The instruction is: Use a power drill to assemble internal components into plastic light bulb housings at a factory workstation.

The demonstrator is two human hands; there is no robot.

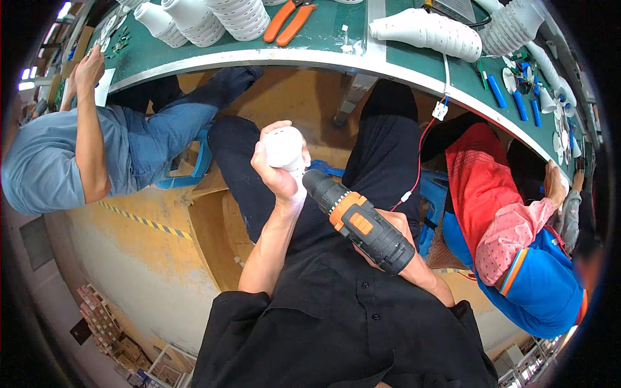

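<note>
Over my lap, my left hand (277, 176) is closed round a white, cup-shaped plastic housing (283, 149), its rounded side facing up. A black and orange cordless drill (359, 220) lies across in front of me, tilted toward the upper left. Its handle is in my right hand (397, 224), which is mostly hidden beneath the tool body. The drill's chuck end comes right up to the lower right side of the housing. Whether the bit touches the housing I cannot make out.
Stacked white housings (194, 21) and orange-handled pliers (290, 24) occupy the green bench (323, 35). A nested row of housings (427, 33) lies farther right. A red wire (422, 152) hangs beside my right knee. A cardboard box (213, 239) stands below; co-workers sit on both sides.
</note>
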